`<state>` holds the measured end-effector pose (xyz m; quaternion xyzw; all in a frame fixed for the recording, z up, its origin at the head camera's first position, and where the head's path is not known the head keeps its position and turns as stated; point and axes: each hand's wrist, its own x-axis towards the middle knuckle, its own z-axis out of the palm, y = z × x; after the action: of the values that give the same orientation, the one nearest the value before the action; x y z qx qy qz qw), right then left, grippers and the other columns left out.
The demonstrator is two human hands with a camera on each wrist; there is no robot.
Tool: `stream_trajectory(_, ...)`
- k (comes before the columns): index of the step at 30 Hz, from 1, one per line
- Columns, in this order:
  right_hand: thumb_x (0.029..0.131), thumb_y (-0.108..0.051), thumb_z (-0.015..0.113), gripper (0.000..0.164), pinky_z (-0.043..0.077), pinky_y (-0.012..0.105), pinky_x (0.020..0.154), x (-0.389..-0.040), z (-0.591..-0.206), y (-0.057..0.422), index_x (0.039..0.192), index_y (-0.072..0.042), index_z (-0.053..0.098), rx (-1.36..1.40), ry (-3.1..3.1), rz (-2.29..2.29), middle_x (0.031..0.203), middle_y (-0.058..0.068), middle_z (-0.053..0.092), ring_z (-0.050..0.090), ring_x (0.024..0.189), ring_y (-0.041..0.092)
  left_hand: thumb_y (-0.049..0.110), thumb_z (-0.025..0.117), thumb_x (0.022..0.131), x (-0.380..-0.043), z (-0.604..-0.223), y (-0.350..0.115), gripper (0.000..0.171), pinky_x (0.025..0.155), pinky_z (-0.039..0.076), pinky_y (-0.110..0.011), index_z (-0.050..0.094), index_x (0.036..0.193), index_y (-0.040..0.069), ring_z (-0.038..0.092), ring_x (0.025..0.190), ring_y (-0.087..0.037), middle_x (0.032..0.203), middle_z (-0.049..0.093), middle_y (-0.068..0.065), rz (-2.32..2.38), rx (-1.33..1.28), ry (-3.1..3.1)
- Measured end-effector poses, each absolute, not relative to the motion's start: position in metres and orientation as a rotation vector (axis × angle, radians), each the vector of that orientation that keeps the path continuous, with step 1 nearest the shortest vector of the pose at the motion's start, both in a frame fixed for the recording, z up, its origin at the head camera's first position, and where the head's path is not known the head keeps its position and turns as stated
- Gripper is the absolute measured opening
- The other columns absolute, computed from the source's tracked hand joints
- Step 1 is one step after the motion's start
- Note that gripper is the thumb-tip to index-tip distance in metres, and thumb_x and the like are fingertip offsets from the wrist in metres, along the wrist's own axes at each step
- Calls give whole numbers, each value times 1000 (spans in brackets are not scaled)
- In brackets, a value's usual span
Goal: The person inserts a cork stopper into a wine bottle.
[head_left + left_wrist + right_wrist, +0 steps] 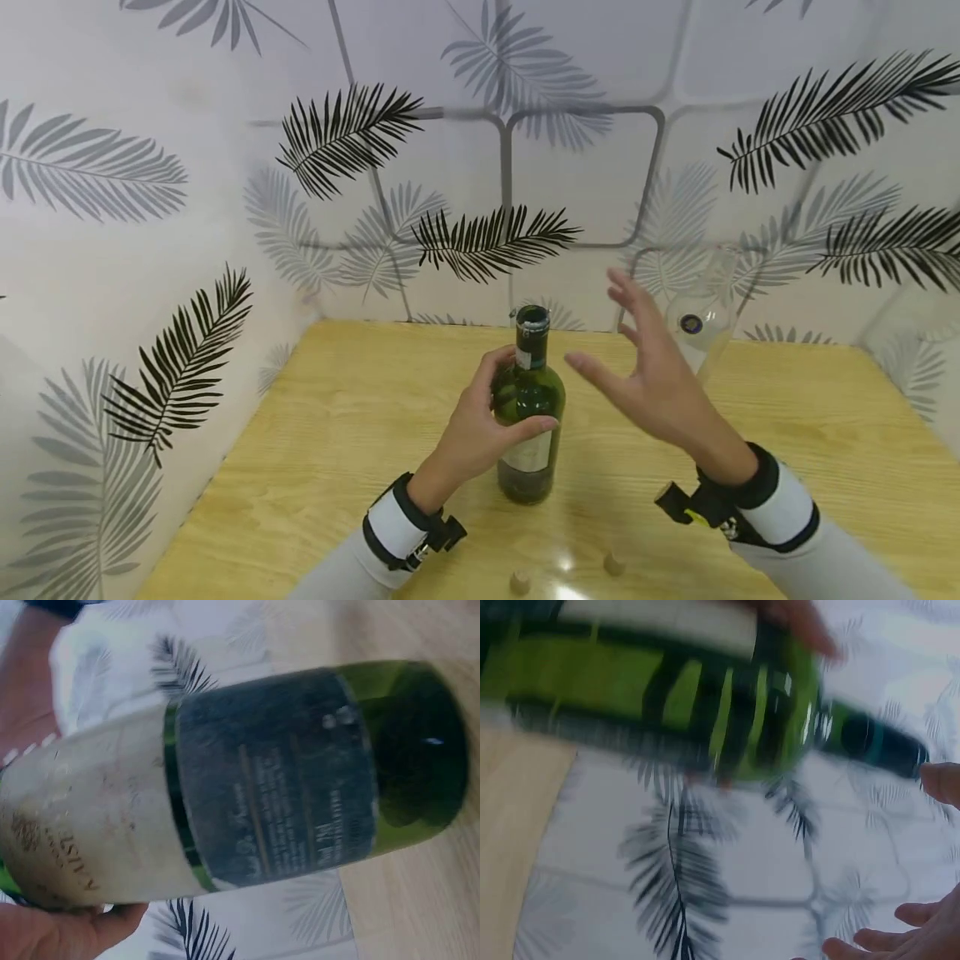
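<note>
My left hand [480, 421] grips a green glass wine bottle [528, 392] round its upper body, thumb across the front. The bottle stands roughly upright, its open mouth facing up. In the left wrist view the bottle [277, 780] shows a pale label above a dark one, with fingertips beneath the pale label. My right hand [660, 375] is raised to the right of the bottle, fingers spread and thumb apart, holding nothing. The right wrist view has the bottle [682, 697] blurred, its neck end close to my right thumb [941, 784].
A clear glass bottle [701, 317] with a dark round emblem stands behind my right hand, partly hidden by it. Two small cork-like stoppers [520, 582] lie at the near side of the wooden table [360, 392]. Leaf-patterned walls [577, 183] border the table's back and sides.
</note>
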<state>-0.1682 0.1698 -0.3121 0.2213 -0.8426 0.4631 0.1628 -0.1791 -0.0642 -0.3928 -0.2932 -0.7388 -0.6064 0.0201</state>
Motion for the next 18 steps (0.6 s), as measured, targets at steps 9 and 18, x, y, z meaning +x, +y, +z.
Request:
stream_trajectory(9, 95, -22, 85, 68, 56, 64, 102, -151, -341, 135, 149, 1, 50, 829, -2569, 1241, 142, 25, 64, 65, 128, 42, 20, 90, 89, -181, -405, -76, 105, 125, 32, -63, 23, 168, 10, 41, 153, -40, 162, 44, -24, -1911, -956, -2460)
stream_trajectory(18, 97, -16, 81, 61, 52, 73, 104, -163, -346, 151, 148, 0, 53, 997, -2614, 1361, 146, 24, 63, 59, 137, 46, 23, 84, 94, -186, -426, -76, 79, 113, 47, -65, 41, 158, 4, 53, 141, -41, 150, 56, -26, -2013, -1040, -2419)
